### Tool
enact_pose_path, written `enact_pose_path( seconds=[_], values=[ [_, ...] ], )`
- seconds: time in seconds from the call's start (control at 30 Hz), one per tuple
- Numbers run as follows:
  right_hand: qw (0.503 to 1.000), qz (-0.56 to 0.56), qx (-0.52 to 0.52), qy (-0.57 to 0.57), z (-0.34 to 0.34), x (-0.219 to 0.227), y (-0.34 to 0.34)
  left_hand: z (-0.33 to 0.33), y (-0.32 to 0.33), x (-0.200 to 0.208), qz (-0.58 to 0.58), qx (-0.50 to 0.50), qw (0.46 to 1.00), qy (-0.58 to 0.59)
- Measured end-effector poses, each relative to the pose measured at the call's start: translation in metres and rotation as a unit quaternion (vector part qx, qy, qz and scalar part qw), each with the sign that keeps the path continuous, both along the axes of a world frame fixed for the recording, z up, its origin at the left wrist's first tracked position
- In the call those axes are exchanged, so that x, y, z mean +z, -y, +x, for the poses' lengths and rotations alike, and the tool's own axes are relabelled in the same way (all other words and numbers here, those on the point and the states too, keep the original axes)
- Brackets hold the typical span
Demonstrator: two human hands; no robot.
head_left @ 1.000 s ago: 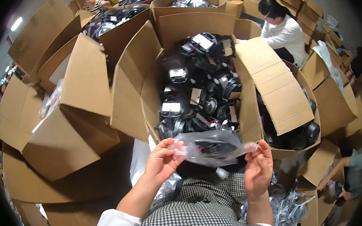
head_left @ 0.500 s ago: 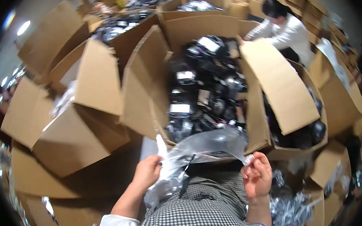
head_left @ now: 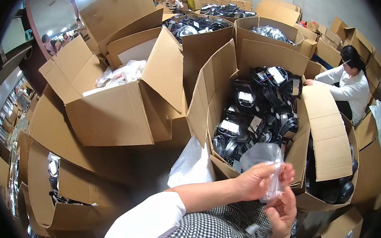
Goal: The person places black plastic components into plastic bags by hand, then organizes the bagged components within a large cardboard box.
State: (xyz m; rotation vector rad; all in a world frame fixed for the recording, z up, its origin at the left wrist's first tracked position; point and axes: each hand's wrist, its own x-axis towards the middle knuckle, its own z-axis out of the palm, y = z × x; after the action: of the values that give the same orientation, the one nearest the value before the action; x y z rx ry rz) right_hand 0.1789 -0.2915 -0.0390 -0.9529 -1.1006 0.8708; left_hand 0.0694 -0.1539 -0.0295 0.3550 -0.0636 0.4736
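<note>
A clear plastic bag (head_left: 262, 154) is gathered between my two hands, above the near edge of an open carton. My left hand (head_left: 256, 182) reaches across to the right with its fingers closed on the bag. Just below it, my right hand (head_left: 282, 213) pinches the bag's lower end. Behind the bag, the large open carton (head_left: 203, 100) holds many black rounded items (head_left: 268, 107) with white labels and some wires. A sheet of whitish plastic (head_left: 191, 165) hangs at that carton's near left corner.
On the left an open carton (head_left: 111, 118) holds white plastic bags (head_left: 122, 73). A carton at right with a folded flap (head_left: 331, 133) contains black items. Beyond it a person in white (head_left: 345, 83) crouches. More filled cartons (head_left: 204, 45) stand behind.
The view has swung to the left. My hands were apart with the bag stretched between them; now they are together at the right, with the bag bunched up.
</note>
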Motion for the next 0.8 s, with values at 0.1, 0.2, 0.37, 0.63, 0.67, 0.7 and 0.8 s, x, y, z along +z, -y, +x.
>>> enact_pose_path(
  seconds=[0.1, 0.2, 0.37, 0.63, 0.67, 0.7, 0.8],
  values=[
    [0.988, 0.032, -0.032, -0.145, 0.003, -0.002, 0.010, 0.002, 0.019, -0.010, -0.063, -0.092, 0.994, -0.017],
    [0.985, 0.012, -0.021, -0.171, 0.006, -0.010, 0.011, -0.007, 0.021, -0.013, -0.050, -0.110, 0.992, -0.031],
    [0.966, 0.003, -0.038, -0.255, 0.001, 0.005, 0.012, -0.027, 0.022, -0.009, 0.112, -0.102, 0.973, -0.173],
    [0.971, -0.176, -0.025, -0.161, 0.018, -0.027, 0.041, -0.089, 0.025, 0.031, 0.853, 0.272, 0.376, -0.240],
    [0.978, -0.160, -0.127, -0.043, 0.026, -0.038, 0.053, -0.096, 0.008, 0.026, 0.847, 0.377, 0.314, -0.206],
    [0.965, -0.183, -0.162, -0.097, 0.036, -0.037, 0.066, -0.103, -0.016, 0.018, 0.826, 0.351, 0.344, -0.276],
    [0.946, -0.182, -0.224, -0.145, 0.044, -0.027, 0.094, -0.110, -0.014, -0.009, 0.774, 0.168, 0.454, -0.408]
  ],
)
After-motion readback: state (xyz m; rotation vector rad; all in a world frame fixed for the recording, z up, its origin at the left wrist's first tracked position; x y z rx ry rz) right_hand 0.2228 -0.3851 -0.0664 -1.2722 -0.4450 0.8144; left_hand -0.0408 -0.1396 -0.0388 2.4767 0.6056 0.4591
